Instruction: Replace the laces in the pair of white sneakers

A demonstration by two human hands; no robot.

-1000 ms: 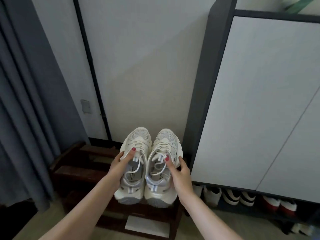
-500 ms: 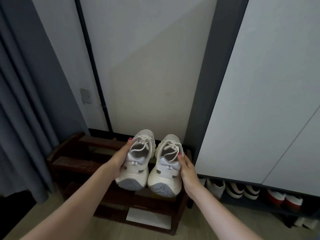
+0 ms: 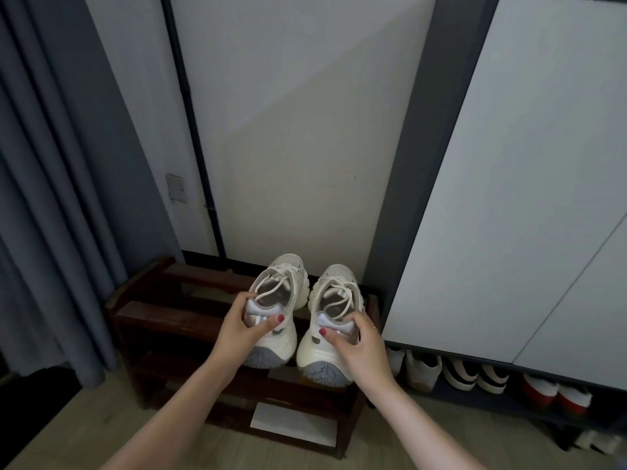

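- Head view: I see my left hand [image 3: 242,329] gripping the heel of the left white sneaker [image 3: 276,308], thumb curled across the back tab, fingers wrapped round the outer side of the collar.
- My right hand [image 3: 356,344] grips the heel of the right white sneaker [image 3: 330,322], thumb pressed on the heel, fingers curled over the collar at its 3 o'clock side.
- Both sneakers sit side by side, just apart, toes pointing to 12 o'clock toward the wall [image 3: 305,130], heels toward me, above the top of a dark wooden shoe rack [image 3: 163,313]; I cannot tell whether the soles touch it.
- White laces [image 3: 274,283] are threaded in both shoes, loose loops draped over the openings.
- At 9 o'clock hangs a grey curtain [image 3: 44,198].
- At 3 o'clock stands a white-doored cabinet [image 3: 526,164], with a row of shoes [image 3: 475,374] lined up beneath it at 4 o'clock.
- A white sheet [image 3: 293,424] lies under the rack at 6 o'clock.
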